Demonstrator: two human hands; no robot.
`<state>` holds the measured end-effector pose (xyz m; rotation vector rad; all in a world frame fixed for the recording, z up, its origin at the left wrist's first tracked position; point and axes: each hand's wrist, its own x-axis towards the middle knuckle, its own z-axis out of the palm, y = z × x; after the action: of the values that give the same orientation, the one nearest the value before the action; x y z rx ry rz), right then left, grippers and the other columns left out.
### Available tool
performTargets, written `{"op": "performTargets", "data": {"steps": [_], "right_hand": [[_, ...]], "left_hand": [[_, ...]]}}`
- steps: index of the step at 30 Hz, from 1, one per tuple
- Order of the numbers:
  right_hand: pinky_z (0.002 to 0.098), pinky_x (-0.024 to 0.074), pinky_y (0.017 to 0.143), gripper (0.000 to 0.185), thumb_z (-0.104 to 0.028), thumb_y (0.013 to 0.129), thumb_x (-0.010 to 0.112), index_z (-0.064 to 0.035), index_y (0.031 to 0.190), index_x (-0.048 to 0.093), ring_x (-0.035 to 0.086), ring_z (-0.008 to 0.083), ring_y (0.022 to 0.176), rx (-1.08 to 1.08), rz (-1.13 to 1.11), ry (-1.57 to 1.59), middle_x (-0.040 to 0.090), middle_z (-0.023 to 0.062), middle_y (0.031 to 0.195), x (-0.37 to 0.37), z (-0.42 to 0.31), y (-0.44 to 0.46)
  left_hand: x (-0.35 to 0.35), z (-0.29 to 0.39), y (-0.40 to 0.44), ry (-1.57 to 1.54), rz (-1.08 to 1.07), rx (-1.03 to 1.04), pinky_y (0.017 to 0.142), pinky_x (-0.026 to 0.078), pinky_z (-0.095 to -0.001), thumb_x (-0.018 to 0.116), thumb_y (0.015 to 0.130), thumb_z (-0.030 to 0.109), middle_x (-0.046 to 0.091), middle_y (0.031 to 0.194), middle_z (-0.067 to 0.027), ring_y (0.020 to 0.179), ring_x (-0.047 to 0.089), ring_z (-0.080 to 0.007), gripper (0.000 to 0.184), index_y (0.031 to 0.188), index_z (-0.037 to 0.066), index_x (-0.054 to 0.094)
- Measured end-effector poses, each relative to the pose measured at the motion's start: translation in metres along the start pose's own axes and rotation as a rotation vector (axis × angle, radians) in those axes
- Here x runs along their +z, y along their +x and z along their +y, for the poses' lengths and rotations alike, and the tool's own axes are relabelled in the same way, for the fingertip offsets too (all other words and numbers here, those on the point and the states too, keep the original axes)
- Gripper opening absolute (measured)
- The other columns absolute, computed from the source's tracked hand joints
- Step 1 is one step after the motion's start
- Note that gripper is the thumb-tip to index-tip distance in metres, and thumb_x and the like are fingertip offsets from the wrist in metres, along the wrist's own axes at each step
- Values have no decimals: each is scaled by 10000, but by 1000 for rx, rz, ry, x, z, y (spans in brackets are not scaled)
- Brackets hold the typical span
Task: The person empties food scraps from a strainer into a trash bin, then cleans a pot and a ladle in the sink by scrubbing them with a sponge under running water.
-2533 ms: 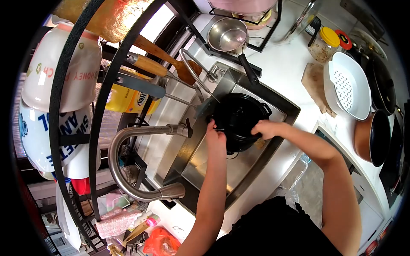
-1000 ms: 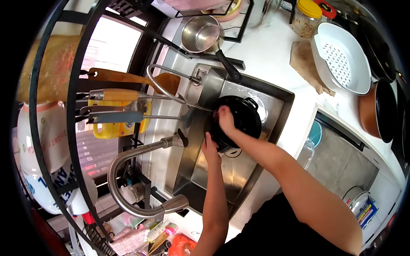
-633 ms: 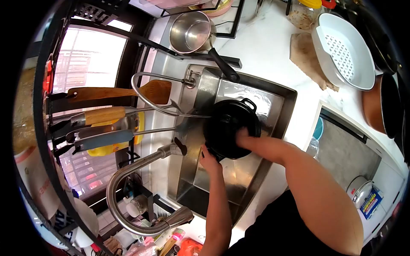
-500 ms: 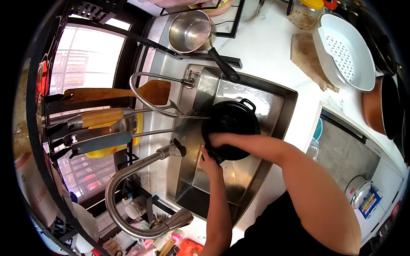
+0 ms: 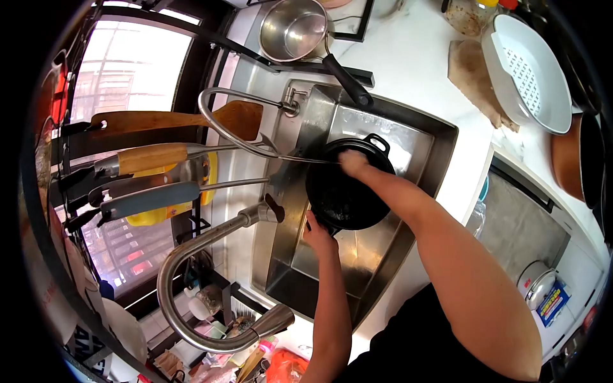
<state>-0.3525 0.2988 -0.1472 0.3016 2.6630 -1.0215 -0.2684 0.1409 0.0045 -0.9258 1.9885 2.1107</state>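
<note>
A black pot with loop handles sits in the stainless steel sink, its dark inside facing up. My left hand is closed on the pot's near-left edge, by the handle there. Inside the pot, near its far rim, my right hand is curled and slightly blurred; what it holds, if anything, is hidden. A thin curved spout reaches over the pot's far-left rim. The large faucet arches at the sink's left, its head away from the pot.
A small saucepan stands beyond the sink, its handle over the edge. Hanging utensils crowd the left. On the right counter are a white strainer tray, a brown mat and a copper-coloured pan. An open drawer lies below.
My right hand has moved about inside the pot, from its near-left side to the far rim. My left hand has stayed on the pot's edge. The camera view has shifted.
</note>
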Motion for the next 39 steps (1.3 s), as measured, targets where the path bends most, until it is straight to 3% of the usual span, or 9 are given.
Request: {"op": "performTargets", "data": {"steps": [5,7,12,17,21,25,28,35,39], "right_hand": [[371,486,684,226,-225,756,522,-50,828,645,614,258,752,-223,-242,-298,620,168,817,17,-12,-83],[402,461,742,255,-213,791,475,-55,912,635,592,327,779,-91,-438,413,601,195,913,-45,-37,-80],[338,461,691,178,-179,789,505,-54,864,607,592,291,759,98,176,390,615,141,797,-129,-26,-76],[394,449,651,153,-146,803,469,-28,791,565,576,334,732,-149,511,601,587,170,728,-168,-49,-33],[419,426,795,469,-365,781,523,8,1064,487,556,358,912,70,406,593,591,206,935,-162,-75,36],[507,313,920,594,-483,805,433,5,1143,442,470,361,1088,381,187,510,521,201,1130,-166,-70,72],[449,393,860,611,-496,797,444,49,1071,481,505,393,1010,333,250,498,526,259,1072,-187,-90,64],[369,455,707,468,-391,794,485,31,995,501,551,378,886,55,165,832,568,256,931,-190,-113,85],[377,443,667,256,-122,661,572,-6,873,491,556,333,755,-248,135,639,568,155,789,-189,-83,-51]], "left_hand": [[26,8,6,-141,-68,-11,449,306,-221,599,812,222,429,575,49,498,385,-60,193,748,56,526],[56,30,-3,-114,-103,-25,442,301,-217,601,796,185,418,562,46,477,375,-61,172,705,71,512],[116,51,2,25,-331,23,481,334,-225,605,747,70,464,583,14,532,433,-84,118,666,60,520],[133,54,-13,176,-351,122,524,340,-222,620,749,82,511,637,14,575,439,-69,108,695,38,538],[120,43,-29,416,-396,207,500,310,-213,616,786,142,464,613,33,561,389,-48,195,678,34,494],[103,34,-35,408,-406,274,476,290,-215,601,801,141,431,589,43,532,356,-42,206,676,33,477],[91,16,-33,323,-425,306,445,281,-239,604,798,148,398,544,30,510,324,-48,259,654,13,437],[78,15,-49,312,-475,167,477,301,-206,588,811,131,437,595,35,540,375,-43,193,690,44,464],[57,18,-36,238,-386,164,482,307,-194,565,801,88,452,599,30,535,400,-48,120,708,59,496]]}}
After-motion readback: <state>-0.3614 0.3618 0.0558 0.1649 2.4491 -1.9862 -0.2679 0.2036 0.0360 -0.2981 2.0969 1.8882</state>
